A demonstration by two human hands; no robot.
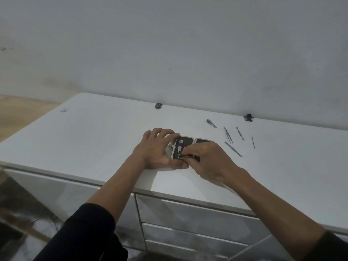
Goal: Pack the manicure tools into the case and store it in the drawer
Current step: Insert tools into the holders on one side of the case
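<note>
Case (185, 148), a small rounded-corner clamshell with a dark lining and pale metal rim, lies open flat on the white bench (94, 132), near its front edge. The left hand (156, 147) rests on the case's left half, fingers spread and curled over its far edge, thumb along the near side, pinning it down. The right hand (209, 159) covers much of the right half, its fingertips pinched together on scissors (185, 156), whose oval finger loop shows over the lining at the left half's near edge. Pale metal pieces already sit in the left half's lining; they are too small to tell apart.

To the right of the case, five slim steel tools lie loose and apart on the smooth bench top: a clipper (211, 123) farthest back, tweezers (228, 135), a flat file (233, 149) nearest the right hand, a pusher (240, 133) with flared ends, and a thin pick (253, 141) farthest right. Two small black clips (158, 105) sit at the bench's back edge against the plain grey wall. Glossy white drawers (188, 215) run below the bench front, all closed. Dark sleeves cover both upper forearms.
</note>
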